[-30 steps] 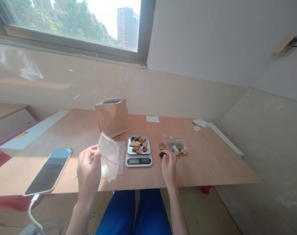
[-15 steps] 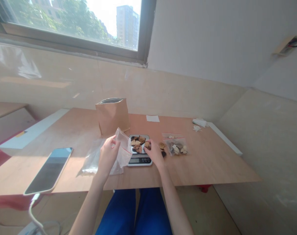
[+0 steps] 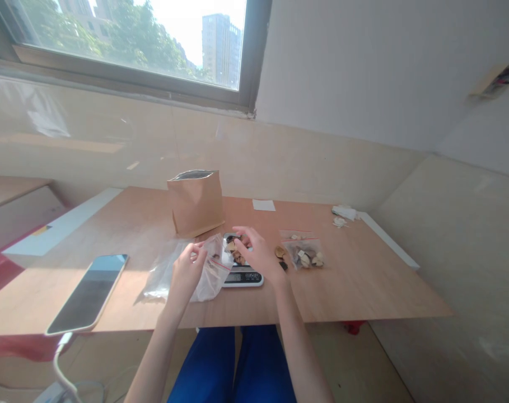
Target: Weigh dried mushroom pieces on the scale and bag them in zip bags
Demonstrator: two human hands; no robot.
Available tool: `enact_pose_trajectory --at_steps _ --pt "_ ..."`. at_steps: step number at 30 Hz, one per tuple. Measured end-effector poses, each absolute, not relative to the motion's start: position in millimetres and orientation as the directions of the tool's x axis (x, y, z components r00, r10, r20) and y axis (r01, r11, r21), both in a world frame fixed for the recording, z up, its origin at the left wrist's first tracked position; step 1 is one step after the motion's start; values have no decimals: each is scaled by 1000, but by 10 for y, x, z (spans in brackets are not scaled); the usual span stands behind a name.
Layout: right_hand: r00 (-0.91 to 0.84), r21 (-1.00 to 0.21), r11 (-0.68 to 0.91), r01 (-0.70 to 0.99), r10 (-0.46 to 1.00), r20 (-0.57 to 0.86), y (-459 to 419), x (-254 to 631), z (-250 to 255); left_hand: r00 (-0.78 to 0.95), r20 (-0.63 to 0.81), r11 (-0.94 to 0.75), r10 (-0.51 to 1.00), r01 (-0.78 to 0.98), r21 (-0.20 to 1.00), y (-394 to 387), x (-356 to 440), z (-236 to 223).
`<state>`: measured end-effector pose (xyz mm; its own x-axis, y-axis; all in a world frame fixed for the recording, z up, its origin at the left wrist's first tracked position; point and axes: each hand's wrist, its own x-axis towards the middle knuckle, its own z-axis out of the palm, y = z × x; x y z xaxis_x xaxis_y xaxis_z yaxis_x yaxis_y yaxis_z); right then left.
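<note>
Taking the scale (image 3: 243, 279) as the landmark, a phone (image 3: 88, 294) lies well to its left on the desk (image 3: 350, 285), screen up, with a white cable (image 3: 61, 361) at its near end. Flat plastic bags (image 3: 162, 277) are spread between the phone and the scale. The brown paper bag (image 3: 197, 204) stands upright behind the scale and to its left, its top open and showing a silvery lining.

The left hand (image 3: 187, 270) is just left of the scale, its grip closed — thumb and fingers clamped on the upper edge of a clear bag (image 3: 221, 257) with a red line across it. That bag leans over the left side of the scale, and a small dark piece shows in it or through it.

On the scale's plate sits a small heap of dried slices (image 3: 239, 257), brown, dark and pale, partly hidden by the bag and the fingers. The right hand (image 3: 258, 252) reaches over the plate from the right, its grip open, thumb and forefinger apart; whether the fingers touch a slice is hard to tell. A white card (image 3: 264, 205) lies flat behind the scale, slightly to the right.

Right of the scale are a few loose pieces (image 3: 279, 252), one tan and one dark. Just beyond them lies the filled bag (image 3: 305, 253), clear with a red line, with pale and grey chunks inside. White scraps (image 3: 344, 212) lie farther off, behind the scale and well to its right.
</note>
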<state>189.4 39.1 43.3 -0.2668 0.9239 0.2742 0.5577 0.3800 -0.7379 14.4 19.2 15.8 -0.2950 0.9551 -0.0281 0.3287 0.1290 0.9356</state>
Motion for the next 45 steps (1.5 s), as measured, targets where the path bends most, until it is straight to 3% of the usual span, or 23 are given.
enact_pose_trajectory --at_steps 5,8,13,19,22,25,29,33,38,45 --pt "-351 -496 410 765 912 212 323 1897 -45 -286 -85 119 954 104 987 194 74 77" --pt "-318 -428 379 820 925 211 262 1891 -202 -277 -70 77 958 14 997 166 90 49" --pt "-293 -497 386 777 921 258 276 1961 -228 -251 5 -8 968 -10 1000 121 123 0" --pt "-97 -790 283 545 956 275 287 1925 62 -263 91 -84 961 37 996 99 161 -85" --pt "-182 -855 294 427 954 237 280 1865 289 -262 127 -111 957 76 991 95 178 -114" --pt "-287 -821 333 463 933 217 354 1860 417 -267 132 -113 955 86 990 89 167 -101" --pt "-166 -677 366 639 925 343 608 1920 256 -273 104 -96 956 42 994 70 132 -18" --pt "-191 -531 313 788 943 272 819 1938 -145 -277 53 -79 959 -86 993 45 131 61" --pt "-189 -514 298 804 948 255 856 1909 -454 -283 31 -75 959 -146 986 37 149 27" --pt "-145 -577 325 749 931 336 786 1990 -470 -292 8 -65 956 -186 980 43 145 -26"
